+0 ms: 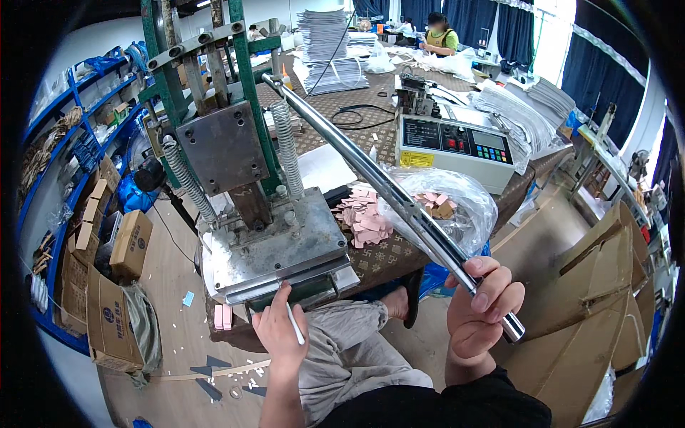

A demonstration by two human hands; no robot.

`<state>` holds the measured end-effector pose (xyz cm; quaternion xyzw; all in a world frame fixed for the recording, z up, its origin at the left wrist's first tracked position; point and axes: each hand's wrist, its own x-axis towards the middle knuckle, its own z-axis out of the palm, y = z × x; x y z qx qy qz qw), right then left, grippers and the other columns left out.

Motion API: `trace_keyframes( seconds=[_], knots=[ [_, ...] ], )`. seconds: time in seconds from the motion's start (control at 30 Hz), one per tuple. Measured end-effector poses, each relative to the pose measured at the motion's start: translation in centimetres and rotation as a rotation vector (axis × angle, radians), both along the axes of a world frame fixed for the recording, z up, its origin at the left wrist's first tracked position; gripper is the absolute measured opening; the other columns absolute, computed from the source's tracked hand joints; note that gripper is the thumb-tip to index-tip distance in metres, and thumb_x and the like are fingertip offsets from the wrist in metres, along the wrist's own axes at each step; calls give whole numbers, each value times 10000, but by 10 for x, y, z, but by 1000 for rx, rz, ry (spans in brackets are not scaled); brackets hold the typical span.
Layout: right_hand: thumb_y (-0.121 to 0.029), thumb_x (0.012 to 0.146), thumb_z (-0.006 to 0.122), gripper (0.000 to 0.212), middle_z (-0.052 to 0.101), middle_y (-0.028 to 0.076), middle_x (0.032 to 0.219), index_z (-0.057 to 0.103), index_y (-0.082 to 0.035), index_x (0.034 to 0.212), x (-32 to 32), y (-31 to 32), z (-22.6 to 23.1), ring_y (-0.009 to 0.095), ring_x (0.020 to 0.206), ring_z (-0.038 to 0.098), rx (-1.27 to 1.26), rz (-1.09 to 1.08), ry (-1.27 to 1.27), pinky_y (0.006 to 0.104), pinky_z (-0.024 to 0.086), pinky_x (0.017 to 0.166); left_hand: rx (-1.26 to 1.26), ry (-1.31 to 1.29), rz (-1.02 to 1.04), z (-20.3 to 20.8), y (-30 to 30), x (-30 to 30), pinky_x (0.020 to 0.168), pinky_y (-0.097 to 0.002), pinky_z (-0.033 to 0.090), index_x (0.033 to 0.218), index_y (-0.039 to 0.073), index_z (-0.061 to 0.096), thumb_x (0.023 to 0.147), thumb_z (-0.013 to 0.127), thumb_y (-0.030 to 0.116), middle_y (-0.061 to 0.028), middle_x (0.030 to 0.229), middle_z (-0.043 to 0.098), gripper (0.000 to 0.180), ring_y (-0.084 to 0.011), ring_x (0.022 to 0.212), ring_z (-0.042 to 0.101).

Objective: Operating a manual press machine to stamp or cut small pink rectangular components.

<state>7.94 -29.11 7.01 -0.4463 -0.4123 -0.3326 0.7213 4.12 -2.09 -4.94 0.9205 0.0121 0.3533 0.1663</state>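
Observation:
My right hand (pixel 484 303) is wrapped round the lower end of a long shiny metal lever (pixel 367 165). The lever slants up and left to the green-framed hand press (pixel 227 146). My left hand (pixel 280 334) holds a thin white stick (pixel 295 325) against the palm, its index fingertip at the front edge of the press's steel base (pixel 285 241). Whether a small piece lies under that fingertip I cannot tell. To the base's right lies a heap of pink pieces (pixel 362 217). A small stack of pink pieces (pixel 223 317) sits at the table's near left corner.
A clear plastic bag (pixel 464 214) with more pieces lies beyond the lever. Behind it stands a control box (pixel 457 146) with buttons. Tall paper stacks (pixel 325 53) and a seated person (pixel 439 39) are farther back. Cardboard boxes (pixel 114 324) and blue shelves (pixel 78 100) flank the left; large cardboard (pixel 585 328) stands right.

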Motion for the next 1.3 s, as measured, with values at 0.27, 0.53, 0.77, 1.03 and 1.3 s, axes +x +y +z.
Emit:
trace_keyframes(
  seconds=[0.27,0.53,0.77,1.03,1.3],
  knots=[
    [-398,1065,575,257,517,-1,1081,430,-189,1032,1,-3,1,289,1296,504,-83,-34,-35,404,514,915,-43,14,-16,1,-2,-1,759,-409,372,1342,27,600,943,607,117,-126,1072,706,409,-298,788,601],
    [-403,1049,600,268,529,7,1065,448,-184,1025,-1,-1,1,292,1277,513,-59,-35,-18,419,520,915,-38,3,-19,-1,-1,-1,744,-404,368,1340,31,606,943,613,123,-124,1078,705,408,-292,762,583],
    [-408,1062,568,261,503,-3,1073,423,-192,1040,-1,-2,1,293,1284,494,-82,-58,-20,417,496,870,8,-77,-15,-7,1,1,781,-392,395,1293,68,622,924,648,146,-94,1154,714,378,-261,829,643],
    [-447,1052,586,293,518,-19,1136,459,-184,1071,3,-8,-9,318,1334,448,-62,19,-8,436,423,972,29,-266,-52,-36,11,4,797,-378,408,1173,132,660,870,746,196,-31,1016,720,321,-220,865,667],
    [-452,1070,554,276,536,-30,1183,547,-193,1163,8,-16,-3,313,1377,400,-102,-78,-81,423,381,970,59,-280,-13,-33,9,8,726,-363,396,996,146,659,818,778,166,-3,788,605,215,-207,708,609]
  ],
)
